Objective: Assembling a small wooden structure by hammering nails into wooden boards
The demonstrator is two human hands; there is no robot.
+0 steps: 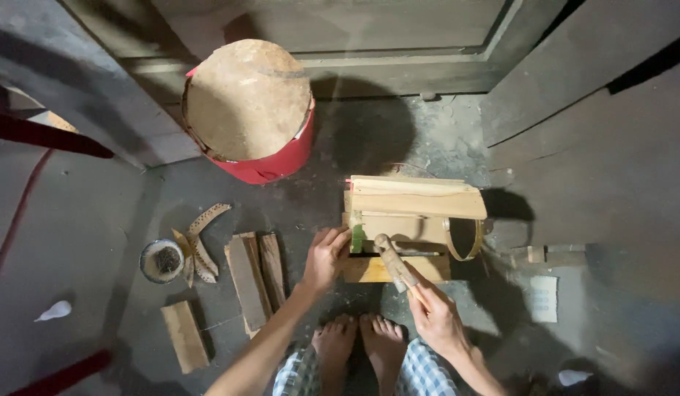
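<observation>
The left hand [325,258] rests against the near left corner of a small wooden frame [410,220] that stands on the concrete floor [98,242]. Its fingers [338,238] are curled and press a green strip [358,238] against the wood, thumb on the near side. The right hand [437,319] is closed around the handle of a wooden mallet [395,262], whose thick head points up and away from the fingers and lies over the lower board of the frame, just right of the green strip. A bamboo ring [463,238] hangs at the frame's right end, beyond the mallet head. Two bare feet [362,341] sit between the forearms, just below both hands.

Left of the left-hand fingers lie several flat wood pieces [253,277], then curved bark-like scraps [199,249] and a small round bowl [162,260]. Farther off, above them, stands a red bucket [270,165] covered by a round brown lid [245,99].
</observation>
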